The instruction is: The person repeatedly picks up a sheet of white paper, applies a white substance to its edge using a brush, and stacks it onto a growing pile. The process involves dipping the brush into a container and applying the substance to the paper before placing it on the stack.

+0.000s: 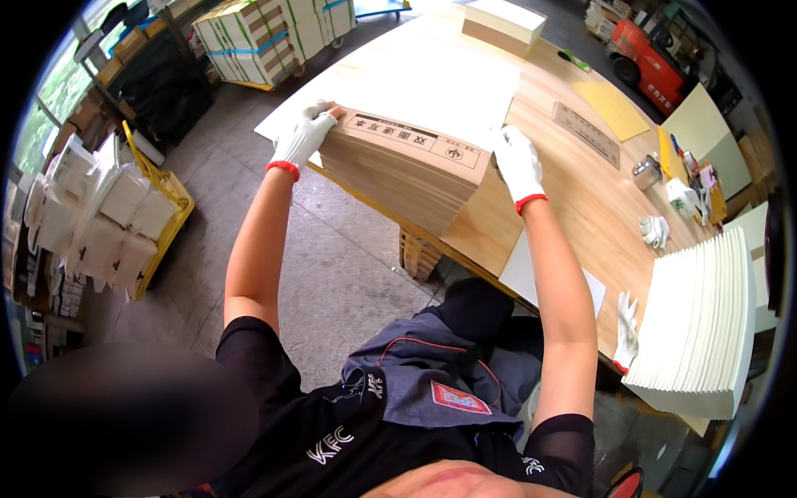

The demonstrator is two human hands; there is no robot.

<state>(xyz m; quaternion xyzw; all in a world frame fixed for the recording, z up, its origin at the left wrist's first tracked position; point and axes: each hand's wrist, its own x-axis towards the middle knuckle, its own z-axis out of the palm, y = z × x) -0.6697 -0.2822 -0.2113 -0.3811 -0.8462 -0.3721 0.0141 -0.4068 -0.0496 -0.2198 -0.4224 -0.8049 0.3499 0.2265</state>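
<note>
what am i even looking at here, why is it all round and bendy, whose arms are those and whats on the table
This is one picture from a wide fisheye camera worn on a person's head, looking down, so straight edges curve near the rim. The two bare forearms coming up from the bottom are that person's own. There is no machine. Both hands wear white gloves with red cuffs. The left hand and the right hand press on opposite ends of a stack of brown cardboard sheets on a wooden table. Also on the table: a big white sheet, a cream block, a yellow sheet, spare gloves and a white stack at the right.
</note>
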